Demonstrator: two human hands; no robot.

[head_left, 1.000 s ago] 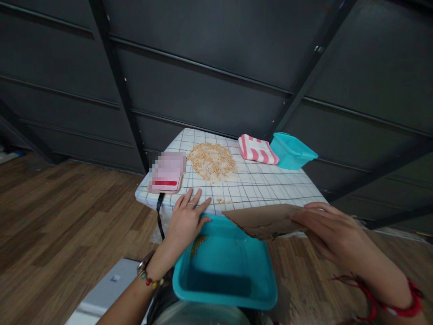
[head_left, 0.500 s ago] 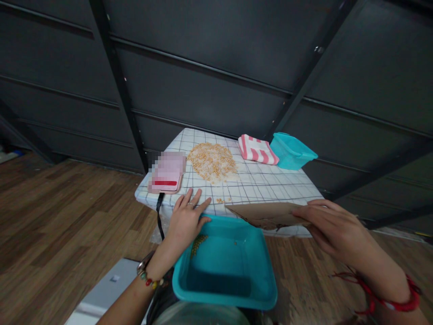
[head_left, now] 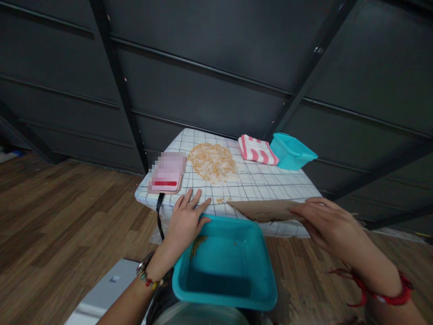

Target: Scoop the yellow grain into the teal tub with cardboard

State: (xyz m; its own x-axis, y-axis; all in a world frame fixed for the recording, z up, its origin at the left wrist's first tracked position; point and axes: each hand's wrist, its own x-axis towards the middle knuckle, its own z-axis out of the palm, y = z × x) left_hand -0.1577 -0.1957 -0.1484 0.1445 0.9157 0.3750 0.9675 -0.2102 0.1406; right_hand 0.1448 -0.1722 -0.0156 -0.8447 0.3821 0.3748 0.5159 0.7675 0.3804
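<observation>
My right hand (head_left: pixel 333 228) grips a flat piece of brown cardboard (head_left: pixel 264 211) by its right end, low along the table's near edge. My left hand (head_left: pixel 187 217) lies with fingers spread on the cloth at the near edge, its thumb by the rim of a teal plastic bin (head_left: pixel 225 302). Inside the bin, a small cluster of yellowish beans sits in the upper left corner. A pile of yellow beans mixed with white grains (head_left: pixel 212 162) covers the table beyond my hands. A few loose beans (head_left: pixel 219 200) lie between my left hand and the cardboard.
A checked cloth (head_left: pixel 260 183) covers the table against a dark panelled wall. At the left lies a pink phone-like object (head_left: pixel 168 171), partly pixelated. A folded pink-and-white towel (head_left: pixel 258 150) and a smaller turquoise container (head_left: pixel 292 152) stand back right. A grey-white case (head_left: pixel 106 289) is on the floor.
My right hand and the cardboard have shifted slightly left and up, and the cardboard's tilt has changed a little. My left hand and the bin have stayed in place.
</observation>
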